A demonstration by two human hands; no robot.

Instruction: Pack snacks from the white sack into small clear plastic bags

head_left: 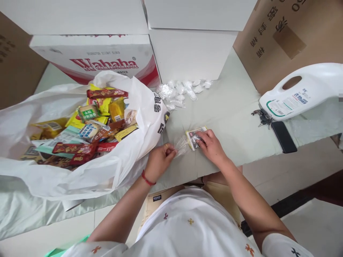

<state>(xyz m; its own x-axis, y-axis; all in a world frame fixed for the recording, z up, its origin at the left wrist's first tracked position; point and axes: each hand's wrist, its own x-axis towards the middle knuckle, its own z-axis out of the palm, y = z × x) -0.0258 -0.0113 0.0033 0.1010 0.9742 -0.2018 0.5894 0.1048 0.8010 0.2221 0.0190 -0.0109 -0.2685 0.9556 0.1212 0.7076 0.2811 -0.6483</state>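
Near the table's front edge, my left hand (161, 160) pinches the edge of a clear plastic bag (181, 146). A red cord circles that wrist. My right hand (210, 145) has its fingers closed on a small flat packet (192, 138) with white and yellow edges and a dark middle. The packet sits at the right end of the clear bag; I cannot tell how far inside it is. Left of my hands lies a wide-open white shopping bag (144, 117) full of wrapped snacks (89, 131). Behind the hands is a pile of small clear plastic bundles (178, 91).
White cartons (191, 53) and a Wahaha carton (99, 57) stand along the back. A brown cardboard box (300, 39) is at the back right. A white detergent jug (305, 89) lies on its side, by keys (264, 117) and a black phone (284, 137).
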